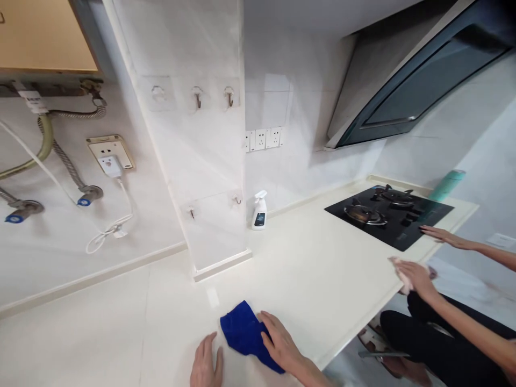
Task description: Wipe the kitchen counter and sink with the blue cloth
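Observation:
A dark blue cloth point(242, 328) lies partly spread on the pale countertop point(181, 309). My right hand point(280, 344) grips it by its right side, with the fingers bent over the fabric and part of the cloth hidden under the palm. To the left of the cloth, my left hand point(205, 363) rests low over the counter, holding nothing, its thumb and fingers apart. A small gap separates this hand from the cloth. The lower part of the left hand is cut off by the frame's edge.
A white spray bottle point(260, 210) stands against the wall beside the pillar point(213, 231). At right, a co-worker's hand point(417, 277) holds a pale cloth point(399, 269) at the counter edge; their other hand point(443, 236) is by the black gas hob point(374, 220). A range hood point(403, 102) overhangs it.

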Available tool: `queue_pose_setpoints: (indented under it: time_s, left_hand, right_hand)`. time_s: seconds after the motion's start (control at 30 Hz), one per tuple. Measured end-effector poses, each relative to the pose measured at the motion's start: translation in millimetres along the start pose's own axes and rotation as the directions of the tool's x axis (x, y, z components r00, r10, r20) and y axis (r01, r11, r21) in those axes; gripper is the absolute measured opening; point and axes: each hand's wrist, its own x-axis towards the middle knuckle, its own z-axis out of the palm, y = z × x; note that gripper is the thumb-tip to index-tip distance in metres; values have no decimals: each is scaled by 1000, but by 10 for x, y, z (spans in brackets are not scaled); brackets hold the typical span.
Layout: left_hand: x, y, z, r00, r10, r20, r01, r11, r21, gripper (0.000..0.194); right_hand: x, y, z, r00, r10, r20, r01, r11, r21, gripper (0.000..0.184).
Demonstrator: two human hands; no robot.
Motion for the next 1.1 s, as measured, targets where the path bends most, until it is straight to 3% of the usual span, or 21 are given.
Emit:
queue_pose_setpoints:
  time_s: [0.13,0.23,0.33,0.43,0.63,0.77,0.9,0.97,1.03,1.1]
  left_hand:
    - [568,514,172,985,60,163,-78,992,103,50]
    - [824,747,329,964,57,260,-120,965,232,51]
    - [932,784,439,951,40,308,-125,957,262,47]
    - [894,707,441,931,25,363,-126,958,256,37]
    - [616,482,220,922,43,385,-114,980,164,42]
    - [623,418,12,921,-28,390,-29,990,140,46]
    - [795,450,-299,965,-93,245,104,994,-32,46]
    - [873,427,-452,970,-203,136,221,965,-140,52]
    - [897,341,-556,940,-329,94,341,923,-178,59]
    - [840,194,-591,913,-392,110,405,899,-163,57]
  right_hand:
    - [-98,190,81,990,68,-123,-69,998,-4,52]
    - [-86,147,29,991,100,-84,-99,995,23,53]
    - [-32,60,-87,983,185,12,-185,980,68,55]
    - [-22,12,-174,975,222,33,-224,969,107,52]
    - [-142,-70,-167,974,227,-17,-220,956,193,26]
    - [-36,-138,-229,987,133,-89,-90,922,376,26]
    - [241,-183,-434,963,34,-267,79,912,402,25]
    - [309,-164,-520,936,-48,-349,174,924,340,25]
    - [274,-107,-551,939,-140,-313,228,936,266,29]
    - [159,-33,-526,974,-189,-128,213,953,214,33]
